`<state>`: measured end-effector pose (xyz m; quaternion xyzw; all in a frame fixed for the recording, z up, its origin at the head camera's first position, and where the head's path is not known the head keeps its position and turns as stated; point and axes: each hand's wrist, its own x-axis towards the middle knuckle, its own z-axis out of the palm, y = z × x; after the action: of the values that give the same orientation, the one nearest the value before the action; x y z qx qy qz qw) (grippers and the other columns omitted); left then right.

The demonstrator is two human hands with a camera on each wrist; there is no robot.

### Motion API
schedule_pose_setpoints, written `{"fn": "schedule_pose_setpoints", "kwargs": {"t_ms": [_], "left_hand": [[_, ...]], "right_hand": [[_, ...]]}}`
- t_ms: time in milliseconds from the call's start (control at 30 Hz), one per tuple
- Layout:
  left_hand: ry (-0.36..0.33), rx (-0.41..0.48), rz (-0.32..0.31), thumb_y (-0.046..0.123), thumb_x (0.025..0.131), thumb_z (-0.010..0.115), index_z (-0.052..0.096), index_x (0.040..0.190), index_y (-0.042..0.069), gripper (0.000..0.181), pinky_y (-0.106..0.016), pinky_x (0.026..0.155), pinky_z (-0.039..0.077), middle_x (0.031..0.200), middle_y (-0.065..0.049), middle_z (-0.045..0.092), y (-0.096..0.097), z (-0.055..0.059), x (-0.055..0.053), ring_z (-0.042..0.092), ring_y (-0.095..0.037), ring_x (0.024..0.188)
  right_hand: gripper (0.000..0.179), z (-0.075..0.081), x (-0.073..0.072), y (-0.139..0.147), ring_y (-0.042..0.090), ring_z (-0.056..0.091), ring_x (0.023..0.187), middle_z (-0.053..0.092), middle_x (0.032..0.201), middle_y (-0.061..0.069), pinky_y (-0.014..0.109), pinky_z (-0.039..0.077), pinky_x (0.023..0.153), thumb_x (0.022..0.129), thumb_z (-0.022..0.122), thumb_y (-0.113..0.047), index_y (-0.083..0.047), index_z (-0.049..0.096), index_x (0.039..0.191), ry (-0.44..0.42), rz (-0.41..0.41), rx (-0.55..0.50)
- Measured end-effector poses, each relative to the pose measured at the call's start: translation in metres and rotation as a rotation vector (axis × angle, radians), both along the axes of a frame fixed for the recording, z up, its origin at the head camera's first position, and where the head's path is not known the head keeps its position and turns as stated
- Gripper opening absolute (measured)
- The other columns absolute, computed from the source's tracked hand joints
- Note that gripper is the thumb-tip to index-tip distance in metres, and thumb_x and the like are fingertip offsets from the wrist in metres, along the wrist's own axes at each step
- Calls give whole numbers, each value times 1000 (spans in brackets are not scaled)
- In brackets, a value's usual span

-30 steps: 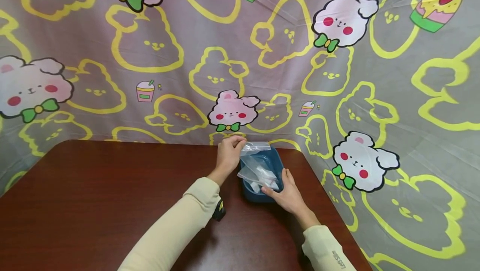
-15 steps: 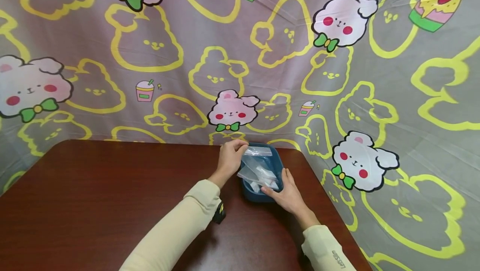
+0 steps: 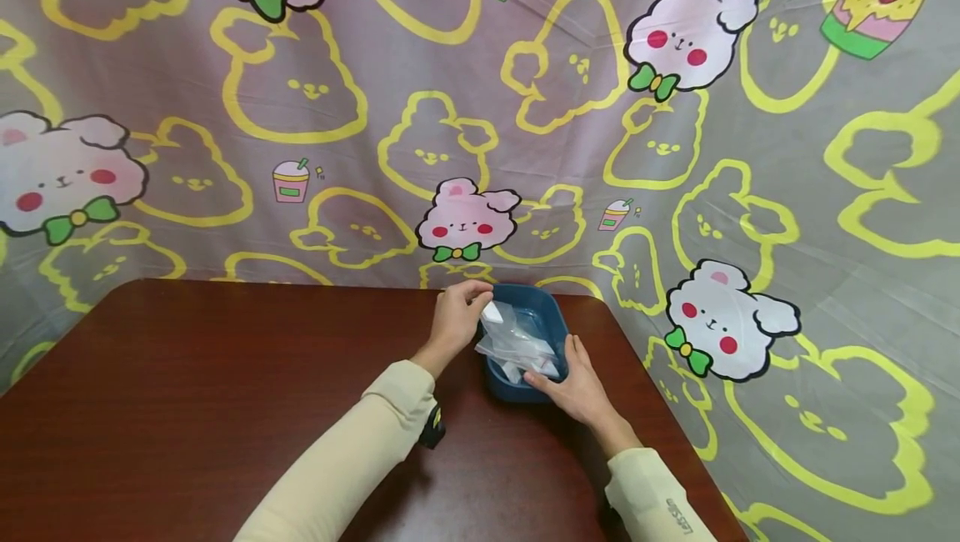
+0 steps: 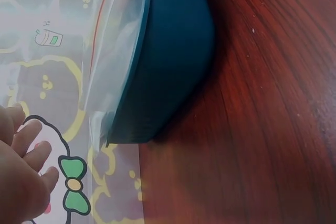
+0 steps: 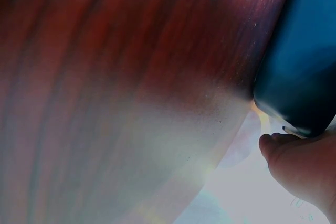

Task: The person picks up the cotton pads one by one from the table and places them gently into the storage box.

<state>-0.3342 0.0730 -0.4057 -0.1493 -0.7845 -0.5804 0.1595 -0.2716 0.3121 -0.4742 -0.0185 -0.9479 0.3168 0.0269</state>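
Observation:
A blue plastic box (image 3: 551, 317) stands near the far right of the table. Inside it lie clear zip-lock bags (image 3: 510, 342) and small white pieces (image 3: 512, 372). At the box's left rim my left hand (image 3: 454, 321) pinches a small white flat piece (image 3: 492, 313) between thumb and fingers; whether a bag covers this piece, I cannot tell. My right hand (image 3: 581, 383) grips the near right wall, thumb over the rim at the bags and fingers outside. In the left wrist view, a bag with a red seal line (image 4: 97, 32) stands above the rim; the piece is hidden there.
The dark red-brown wooden table (image 3: 225, 392) extends left and toward me. A patterned curtain (image 3: 345, 108) hangs along its far and right edges, close behind the box. A black device (image 3: 432, 429) sits under my left cuff.
The bag's clear seal strip, earlier stretched from my left fingertips across the box, no longer shows there. A white piece now shows at those fingertips. My right hand has stayed on the box.

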Motion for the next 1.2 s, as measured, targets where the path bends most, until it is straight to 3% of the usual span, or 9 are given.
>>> {"fn": "schedule_pose_setpoints", "kwargs": {"t_ms": [367, 533, 933, 1133, 1200], "left_hand": [[-24, 6, 26, 13, 96, 70, 76, 110, 5, 18, -39, 85, 57, 104, -8, 75, -23, -12, -2, 69, -23, 97], [-18, -17, 71, 13, 95, 72, 77, 108, 6, 16, -41, 85, 55, 106, -8, 75, -42, -19, -3, 69, -23, 100], [-63, -107, 158, 19, 96, 70, 76, 112, 9, 20, -43, 89, 52, 112, -10, 74, -103, -35, -6, 67, -26, 107], [-51, -161, 173, 19, 96, 70, 74, 116, 6, 24, -49, 93, 51, 116, -14, 72, -140, -39, -3, 64, -33, 113], [-36, -197, 179, 20, 96, 71, 73, 117, 6, 25, -49, 93, 51, 118, -16, 71, -153, -40, -1, 66, -32, 109]], "right_hand": [[127, 0, 0, -5, 44, 13, 150, 4, 166, 22, 62, 21, 116, 77, 72, -71, 1, 7, 160, -7, 6, 2], [126, -1, 1, -4, 44, 13, 150, 4, 166, 22, 62, 21, 115, 78, 71, -70, 1, 7, 160, -3, 11, 17], [129, 0, 3, -3, 46, 16, 149, 3, 166, 22, 63, 24, 114, 77, 70, -73, 3, 6, 159, -1, 12, 53], [130, 3, 3, -1, 48, 15, 148, 0, 166, 23, 65, 25, 113, 77, 68, -75, 1, 4, 160, -12, 21, 80], [130, 5, 4, 1, 49, 14, 148, -2, 166, 23, 66, 24, 112, 77, 67, -76, 1, 3, 160, -24, 25, 93]]}}
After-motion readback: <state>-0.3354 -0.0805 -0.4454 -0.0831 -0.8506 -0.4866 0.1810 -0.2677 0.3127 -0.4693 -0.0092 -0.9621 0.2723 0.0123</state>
